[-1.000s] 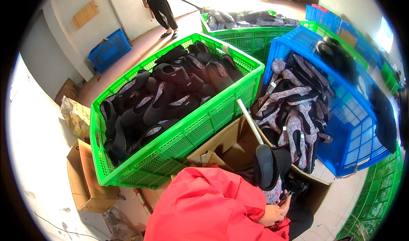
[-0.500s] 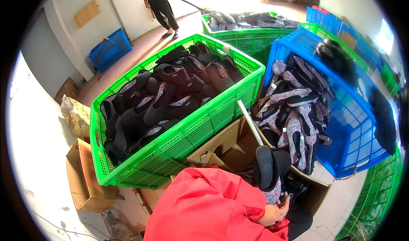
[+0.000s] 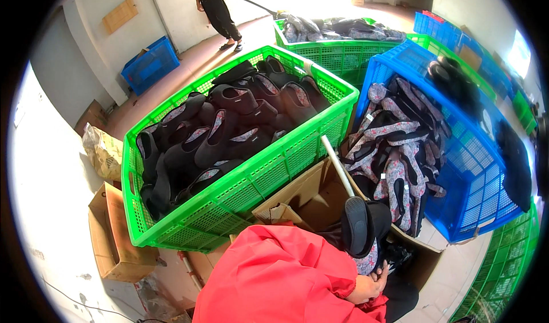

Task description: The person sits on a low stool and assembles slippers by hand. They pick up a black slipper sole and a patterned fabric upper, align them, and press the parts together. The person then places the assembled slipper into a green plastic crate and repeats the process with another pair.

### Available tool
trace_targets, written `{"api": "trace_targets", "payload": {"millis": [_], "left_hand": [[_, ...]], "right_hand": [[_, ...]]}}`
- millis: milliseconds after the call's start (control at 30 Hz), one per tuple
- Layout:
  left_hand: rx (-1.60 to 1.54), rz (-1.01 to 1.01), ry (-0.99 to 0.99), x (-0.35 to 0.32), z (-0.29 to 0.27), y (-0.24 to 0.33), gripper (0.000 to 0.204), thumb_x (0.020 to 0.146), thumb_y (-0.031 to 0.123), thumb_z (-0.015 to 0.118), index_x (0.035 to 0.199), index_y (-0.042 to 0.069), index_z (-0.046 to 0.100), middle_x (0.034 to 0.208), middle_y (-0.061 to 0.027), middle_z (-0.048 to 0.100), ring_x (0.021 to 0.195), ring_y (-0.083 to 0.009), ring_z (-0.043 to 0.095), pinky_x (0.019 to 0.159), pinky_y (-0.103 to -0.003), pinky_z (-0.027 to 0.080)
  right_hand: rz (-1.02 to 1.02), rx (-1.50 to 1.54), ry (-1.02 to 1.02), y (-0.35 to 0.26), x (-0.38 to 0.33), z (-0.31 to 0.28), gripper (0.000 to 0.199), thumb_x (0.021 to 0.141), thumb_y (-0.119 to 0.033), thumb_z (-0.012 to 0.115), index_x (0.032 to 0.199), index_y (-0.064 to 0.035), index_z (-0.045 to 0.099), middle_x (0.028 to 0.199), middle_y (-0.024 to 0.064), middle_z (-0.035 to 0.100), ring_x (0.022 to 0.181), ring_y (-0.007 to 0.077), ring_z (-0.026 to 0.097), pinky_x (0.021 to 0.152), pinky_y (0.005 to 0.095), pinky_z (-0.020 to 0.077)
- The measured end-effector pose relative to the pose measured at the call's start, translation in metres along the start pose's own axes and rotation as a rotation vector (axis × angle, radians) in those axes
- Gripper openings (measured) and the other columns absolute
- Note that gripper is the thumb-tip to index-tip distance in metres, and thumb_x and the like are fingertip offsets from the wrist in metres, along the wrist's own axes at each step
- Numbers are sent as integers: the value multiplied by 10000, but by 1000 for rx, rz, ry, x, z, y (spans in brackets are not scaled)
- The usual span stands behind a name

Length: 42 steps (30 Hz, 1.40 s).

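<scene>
My left hand (image 3: 366, 288) comes out of a bulky red sleeve (image 3: 280, 283) at the bottom of the view. It is closed around the lower part of a black shoe with a floral lining (image 3: 360, 231), which stands sole up over an open cardboard box (image 3: 309, 194). A bit of a second red cuff (image 3: 374, 312) shows just below that hand. My right hand itself is hidden. A big green crate (image 3: 251, 191) of black floral-lined shoes stands right in front of me.
A blue crate (image 3: 474, 191) of grey floral shoes sits to the right, with another green crate (image 3: 337, 51) behind it. A white pole (image 3: 337, 166) leans between the crates. Cardboard boxes (image 3: 114, 237) lie at the left. Another person (image 3: 217, 11) stands far back.
</scene>
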State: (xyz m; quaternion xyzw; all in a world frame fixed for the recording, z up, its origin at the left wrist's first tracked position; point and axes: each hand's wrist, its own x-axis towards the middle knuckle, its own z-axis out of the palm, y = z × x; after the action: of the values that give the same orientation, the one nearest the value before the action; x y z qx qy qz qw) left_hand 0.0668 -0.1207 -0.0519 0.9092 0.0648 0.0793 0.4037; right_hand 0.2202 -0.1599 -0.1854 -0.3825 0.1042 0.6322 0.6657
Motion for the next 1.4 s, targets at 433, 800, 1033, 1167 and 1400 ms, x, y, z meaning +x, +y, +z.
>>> {"api": "trace_targets", "payload": {"millis": [433, 800, 1033, 1167, 1400], "left_hand": [[72, 16, 267, -6, -34, -11, 179, 809, 190, 582, 867, 39, 659, 910, -156, 656, 864, -289, 619, 798, -443, 481], [20, -135, 637, -66, -82, 0, 351, 766, 49, 642, 1112, 39, 585, 1038, -147, 581, 973, -334, 570, 863, -395, 471], [-111, -398, 704, -80, -84, 0, 487, 791, 99, 676, 1228, -21, 499, 1007, -170, 610, 965, -343, 604, 854, -399, 491], [-80, -409, 615, -81, -85, -1, 435, 798, 115, 671, 1179, -43, 530, 853, -143, 638, 849, -323, 627, 751, -405, 500], [43, -354, 626, -85, -80, 4, 330, 762, 121, 679, 1054, 2, 582, 799, -99, 608, 788, -292, 605, 694, -392, 483]], "right_hand": [[-210, -236, 74, 19, -4, 20, 389, 994, -458, 456, 1290, -215, 523, 928, 4, 587, 651, 102, 486, 520, 255, 405], [-250, -281, -248, 22, -50, 62, 500, 871, -451, 636, 1219, -113, 514, 925, 42, 630, 581, 128, 550, 408, 207, 356], [-212, -460, -326, 26, -41, 52, 467, 797, -264, 754, 1162, -61, 545, 793, -10, 617, 514, 91, 526, 398, 223, 381], [-199, -462, -246, 26, -48, 50, 412, 793, -213, 757, 1123, -79, 551, 808, -3, 625, 561, 103, 560, 439, 228, 428], [-269, -443, -295, 31, -54, 49, 396, 792, -168, 751, 1118, -84, 543, 823, -9, 619, 600, 102, 572, 484, 222, 455]]}}
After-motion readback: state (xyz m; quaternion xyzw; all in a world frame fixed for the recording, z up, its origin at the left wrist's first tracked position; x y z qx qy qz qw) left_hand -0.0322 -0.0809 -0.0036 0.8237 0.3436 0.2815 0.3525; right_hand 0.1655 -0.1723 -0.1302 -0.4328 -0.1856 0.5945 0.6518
